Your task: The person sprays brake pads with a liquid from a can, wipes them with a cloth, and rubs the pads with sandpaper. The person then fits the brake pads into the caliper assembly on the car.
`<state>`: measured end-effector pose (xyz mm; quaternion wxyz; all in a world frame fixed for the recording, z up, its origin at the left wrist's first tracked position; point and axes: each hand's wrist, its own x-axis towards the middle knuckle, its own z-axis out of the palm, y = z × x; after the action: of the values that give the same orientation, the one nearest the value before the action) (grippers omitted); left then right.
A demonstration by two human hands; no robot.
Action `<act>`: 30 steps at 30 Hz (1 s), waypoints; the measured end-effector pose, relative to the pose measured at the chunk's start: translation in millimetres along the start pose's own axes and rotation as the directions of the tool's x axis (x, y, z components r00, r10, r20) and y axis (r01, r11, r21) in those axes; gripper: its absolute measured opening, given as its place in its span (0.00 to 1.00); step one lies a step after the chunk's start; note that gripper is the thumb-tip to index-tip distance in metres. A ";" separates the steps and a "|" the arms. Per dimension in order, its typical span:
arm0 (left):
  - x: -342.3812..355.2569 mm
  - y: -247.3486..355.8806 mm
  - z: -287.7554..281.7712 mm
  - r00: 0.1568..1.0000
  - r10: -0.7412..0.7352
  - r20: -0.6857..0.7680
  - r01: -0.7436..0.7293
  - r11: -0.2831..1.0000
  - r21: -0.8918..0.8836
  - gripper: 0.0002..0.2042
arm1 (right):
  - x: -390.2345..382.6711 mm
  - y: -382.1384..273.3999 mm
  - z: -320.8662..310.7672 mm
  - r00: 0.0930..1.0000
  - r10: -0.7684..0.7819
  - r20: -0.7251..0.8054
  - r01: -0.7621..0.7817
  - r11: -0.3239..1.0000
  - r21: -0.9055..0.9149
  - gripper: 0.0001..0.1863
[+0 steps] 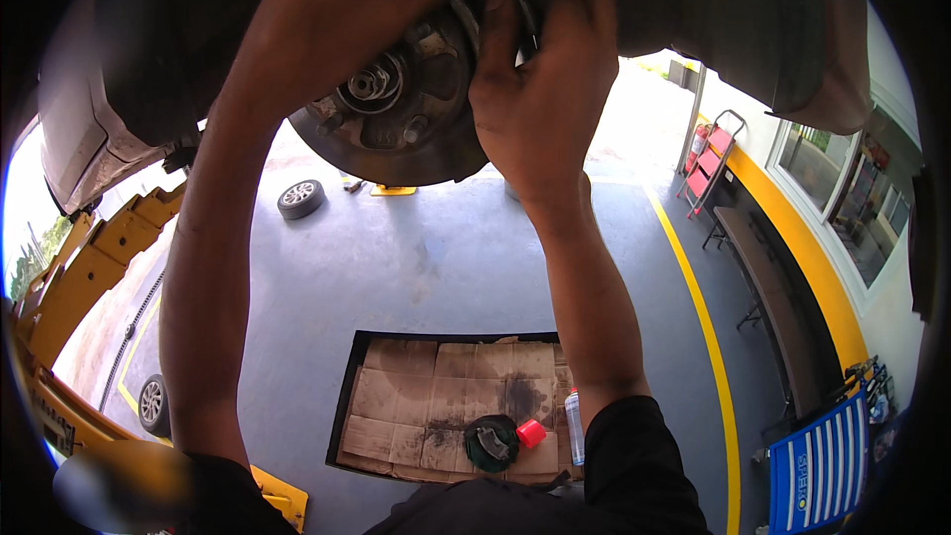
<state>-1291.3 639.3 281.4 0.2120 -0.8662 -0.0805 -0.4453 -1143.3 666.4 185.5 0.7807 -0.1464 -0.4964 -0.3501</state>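
A car wheel hub (374,86) with bare studs faces me at the upper middle, with a dark round brake disc (421,160) around it. My left hand (332,25) reaches across the hub's upper left, fingers closed at the dark parts above the disc. To the right of the hub is my right hand (550,89), thumb and fingers bent round something at the disc's upper right edge. A thin curved dark strip shows between the two hands. Shadow hides what either hand grips.
Below lies a cardboard-lined tray (396,391) holding a dark cloth, a red cap and a spray can (575,426). Wheels (300,199) rest on the floor. A yellow lift arm (99,263) stands left; a bench (758,287), red step ladder (705,168) and blue cart (820,466) stand right.
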 end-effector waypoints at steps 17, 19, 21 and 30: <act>-9.5 -5.9 9.9 0.979 0.186 -0.079 -0.150 0.931 0.334 0.15 | -3.8 6.6 2.1 0.999 0.050 0.005 -0.050 0.998 0.035 0.03; -7.5 -3.7 11.8 0.973 0.214 -0.092 -0.161 0.903 0.398 0.13 | -2.8 8.7 2.1 0.997 0.077 -0.010 -0.076 0.995 0.071 0.03; -11.5 1.7 13.7 0.993 0.068 -0.095 -0.020 0.899 0.438 0.14 | -3.9 7.4 3.6 0.997 0.078 -0.008 -0.077 0.995 0.060 0.04; -20.0 5.7 27.0 0.968 0.200 -0.148 -0.097 0.850 0.517 0.19 | -6.2 8.2 10.5 0.996 0.013 -0.088 -0.010 0.999 0.035 0.08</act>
<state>-1281.3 647.0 249.8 0.4726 -0.7354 -0.1057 -0.4740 -1146.3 680.9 185.9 0.8064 -0.1202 -0.4665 -0.3432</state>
